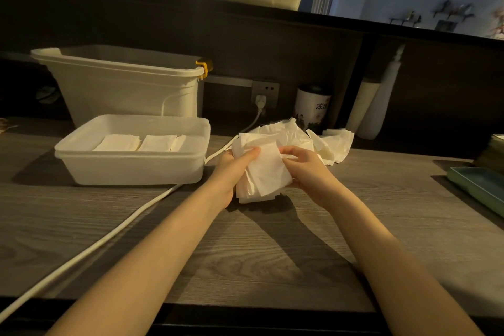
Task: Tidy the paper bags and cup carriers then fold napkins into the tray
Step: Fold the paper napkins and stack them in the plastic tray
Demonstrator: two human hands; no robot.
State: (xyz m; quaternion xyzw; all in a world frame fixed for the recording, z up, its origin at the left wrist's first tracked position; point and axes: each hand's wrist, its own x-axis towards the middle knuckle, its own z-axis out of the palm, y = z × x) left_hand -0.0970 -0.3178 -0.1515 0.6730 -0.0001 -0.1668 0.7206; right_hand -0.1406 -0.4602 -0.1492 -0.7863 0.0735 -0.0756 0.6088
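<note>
Napkins (263, 172) were bunched above the tabletop (245, 248), the left hand (234, 163) and right hand (305, 166) both gripping them with curled fingers, beside the tray (131, 169) holding folded ones.

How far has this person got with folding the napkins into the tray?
Partly done. A few folded napkins already lie flat in the white tray. Right now the left hand and right hand both grip a bunch of napkins above the table. A loose heap of napkins behind the hands is left to fold. No paper bags or cup carriers are in view.
</note>
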